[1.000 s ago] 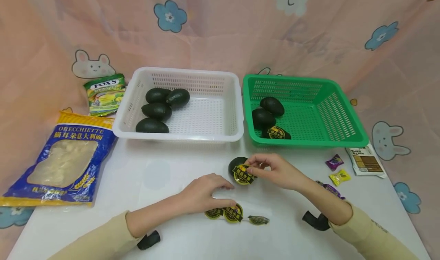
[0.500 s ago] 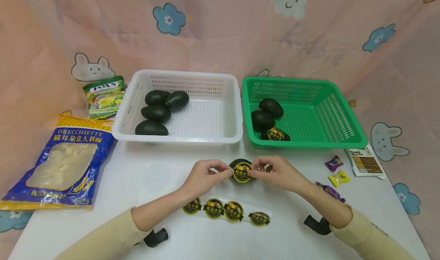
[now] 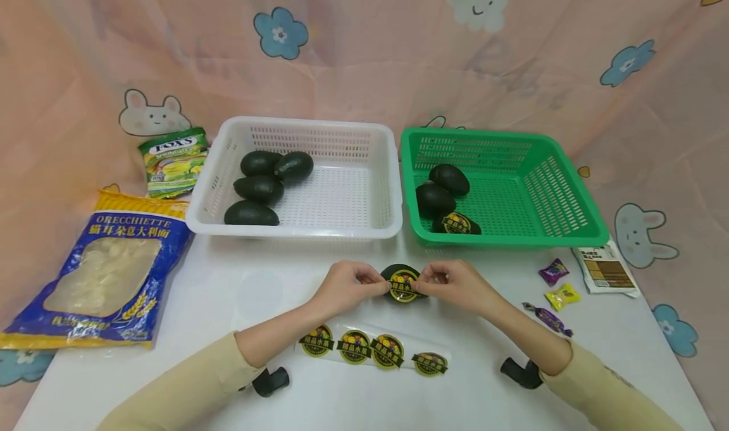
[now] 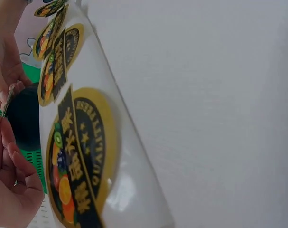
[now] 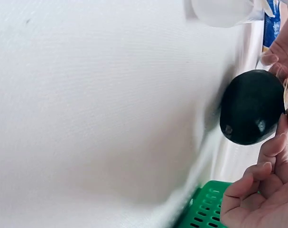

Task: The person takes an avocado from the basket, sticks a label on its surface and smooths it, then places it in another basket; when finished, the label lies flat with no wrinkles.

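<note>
A dark green avocado (image 3: 394,270) lies on the table between the hands. Just over it is a round black-and-gold fruit sticker (image 3: 403,287). My left hand (image 3: 348,287) pinches the sticker's left edge between thumb and fingers, while my right hand (image 3: 458,287) pinches its right edge. From the right wrist view, the sticker (image 5: 287,92) appears edge-on beside the avocado (image 5: 253,107); whether it touches the skin I cannot tell. Nearer the front, a clear strip (image 3: 418,341) bears several more such stickers (image 3: 354,346).
Behind stand a white basket (image 3: 296,231) with several avocados and a green basket (image 3: 512,236) with three, one labelled. An orecchiette bag (image 3: 102,273) and a Fox's candy bag (image 3: 174,162) lie left. Wrapped candies (image 3: 562,297) and a white-and-brown packet (image 3: 608,269) lie right.
My left hand has moved up from the sticker strip to the sticker's left edge, uncovering the strip. The sticker, tilted earlier in my right hand, now sits flatter and centred over the avocado.
</note>
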`<state>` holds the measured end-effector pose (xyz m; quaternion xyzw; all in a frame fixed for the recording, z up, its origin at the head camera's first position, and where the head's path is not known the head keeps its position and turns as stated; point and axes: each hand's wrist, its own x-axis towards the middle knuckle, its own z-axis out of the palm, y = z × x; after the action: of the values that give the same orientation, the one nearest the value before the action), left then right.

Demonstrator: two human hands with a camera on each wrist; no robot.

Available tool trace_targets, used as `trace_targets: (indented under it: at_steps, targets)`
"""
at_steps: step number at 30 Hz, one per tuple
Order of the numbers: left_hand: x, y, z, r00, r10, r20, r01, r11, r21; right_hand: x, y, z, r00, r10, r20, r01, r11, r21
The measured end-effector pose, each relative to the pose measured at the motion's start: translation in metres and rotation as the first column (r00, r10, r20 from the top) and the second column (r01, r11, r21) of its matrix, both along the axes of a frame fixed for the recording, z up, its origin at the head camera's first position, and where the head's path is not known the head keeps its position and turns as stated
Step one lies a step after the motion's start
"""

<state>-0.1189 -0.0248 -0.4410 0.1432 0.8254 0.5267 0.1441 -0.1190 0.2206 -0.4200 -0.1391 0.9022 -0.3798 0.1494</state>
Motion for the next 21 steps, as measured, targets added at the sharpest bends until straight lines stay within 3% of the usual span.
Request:
trace_targets:
  at_steps: [9, 15, 17, 19, 20, 21]
  targets:
    - [-0.003, 0.001, 0.000, 1.000, 0.009, 0.007, -0.009, 0.999, -0.036, -0.007, 0.000, -0.003, 1.000, -0.014, 0.024, 0.013, 1.000, 0.024]
    - [-0.004, 0.000, 0.000, 1.000, 0.018, 0.006, -0.018, 0.996, -0.085, -0.015, -0.003, -0.010, 0.999, -0.006, 0.043, 0.007, 1.000, -0.018]
    - [-0.004, -0.001, 0.000, 0.998, 0.007, -0.062, -0.015, 0.992, -0.129, -0.018, -0.004, -0.013, 0.998, -0.005, 0.064, 0.007, 0.999, -0.032]
    - [-0.004, -0.001, 0.001, 0.981, -0.037, -0.188, 0.003, 0.984, -0.178, -0.020, -0.005, -0.015, 0.997, 0.000, 0.074, 0.004, 0.999, -0.045]
    - [-0.004, -0.001, 0.001, 0.958, -0.077, -0.275, 0.020, 0.978, -0.207, -0.021, -0.006, -0.015, 0.997, 0.006, 0.077, -0.002, 0.998, -0.056]
    - [-0.004, -0.001, 0.001, 0.923, -0.123, -0.365, 0.035, 0.971, -0.238, -0.022, -0.006, -0.015, 0.997, 0.012, 0.079, -0.007, 0.998, -0.068]
